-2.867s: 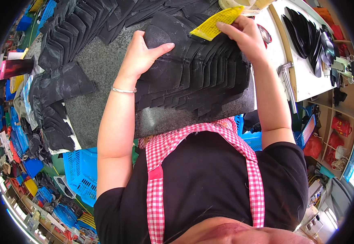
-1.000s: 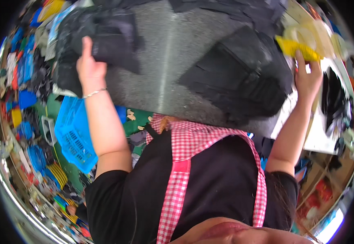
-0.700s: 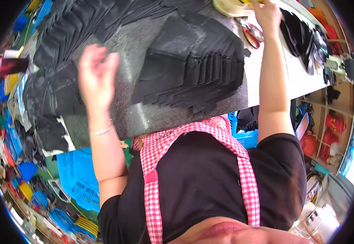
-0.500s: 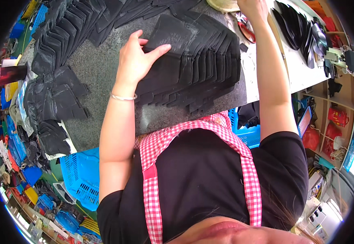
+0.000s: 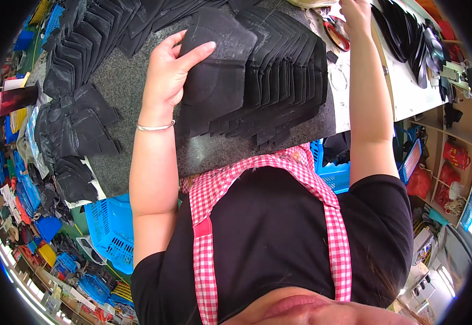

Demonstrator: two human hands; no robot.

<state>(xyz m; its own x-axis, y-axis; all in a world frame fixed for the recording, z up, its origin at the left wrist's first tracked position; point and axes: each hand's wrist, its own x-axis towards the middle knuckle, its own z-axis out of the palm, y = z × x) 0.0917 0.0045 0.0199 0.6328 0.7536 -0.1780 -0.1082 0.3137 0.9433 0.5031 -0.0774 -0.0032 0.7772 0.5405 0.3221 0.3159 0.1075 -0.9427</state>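
My left hand [image 5: 163, 76] pinches the left edge of a flat black cut panel [image 5: 214, 89], its thumb on top and its fingers beneath. That panel lies at the left end of a fanned row of similar black pieces [image 5: 290, 70] on the dark grey tabletop. At the top edge my right hand [image 5: 357, 19] is closed, with its fingers partly cut off by the frame. Whatever it grips cannot be made out. Close by are a pale round container [image 5: 313, 2] and a pair of red-handled scissors [image 5: 337, 35].
More overlapping black pieces [image 5: 81, 46] run along the table's left and far sides. Narrow black strips [image 5: 401, 40] lie on the white surface at right. Blue baskets [image 5: 111, 233] stand below the front edge, and a shelf [image 5: 450, 135] is at the right.
My left hand has taken hold of the end panel and shifted slightly left with it, so its whole face shows. My right hand has moved a little right.
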